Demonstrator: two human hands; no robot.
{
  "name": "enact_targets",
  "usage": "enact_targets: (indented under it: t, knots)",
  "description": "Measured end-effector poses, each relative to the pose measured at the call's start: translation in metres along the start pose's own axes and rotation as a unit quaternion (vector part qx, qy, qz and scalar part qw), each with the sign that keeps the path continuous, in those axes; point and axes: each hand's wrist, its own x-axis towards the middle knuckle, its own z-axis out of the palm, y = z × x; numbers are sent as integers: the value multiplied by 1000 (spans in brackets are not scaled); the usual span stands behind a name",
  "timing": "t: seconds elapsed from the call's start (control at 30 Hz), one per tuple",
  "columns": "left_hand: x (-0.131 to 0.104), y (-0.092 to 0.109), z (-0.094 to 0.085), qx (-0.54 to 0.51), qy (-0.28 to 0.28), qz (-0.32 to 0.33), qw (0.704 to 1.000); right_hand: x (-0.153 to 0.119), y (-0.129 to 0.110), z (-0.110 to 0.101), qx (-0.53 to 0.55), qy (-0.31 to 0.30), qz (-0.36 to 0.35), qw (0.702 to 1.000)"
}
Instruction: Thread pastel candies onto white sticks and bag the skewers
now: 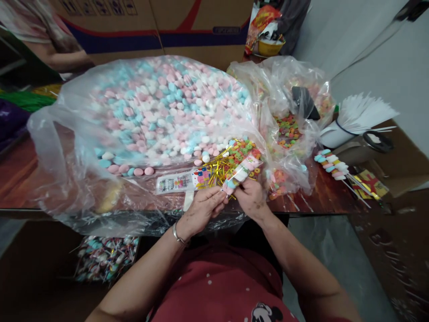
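Both hands meet at the table's front edge around a small clear packet of pink, white and blue candies (239, 175). My left hand (204, 208) has its fingers pressed together at the packet's lower end. My right hand (251, 198) is wrapped round the packet's lower right side. Just behind lie gold twist ties (217, 171) and ring-shaped candies (241, 150). Flat printed wrappers (177, 182) lie left of the packet. A large clear bag of pink, white and blue candies (167, 107) spreads behind them.
Candy skewers (331, 164) lie on the right, near a cup of white sticks (338, 133) and a dark-lidded container (360, 145). Bags of ring candies (288, 129) stand behind. A box of finished-looking candy sticks (103, 257) is below left. Another person's arm (60, 58) shows at upper left.
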Motion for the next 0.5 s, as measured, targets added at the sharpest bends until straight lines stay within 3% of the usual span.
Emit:
enact_targets:
  t: [0.1,0.2,0.33,0.5]
  knots:
    - [2,1,1,24,-1,-3,1000,-12,-5,11,146,-17,29,989]
    - [-2,1,1,104,19,21,994,-15,-3,14,204,-19,32,978]
    - [-7,-1,3,168,66,66,981,-14,-1,14,207,-20,23,978]
    - [-4,-7,7,95,92,107,985,-16,-4,18,168,-31,2,985]
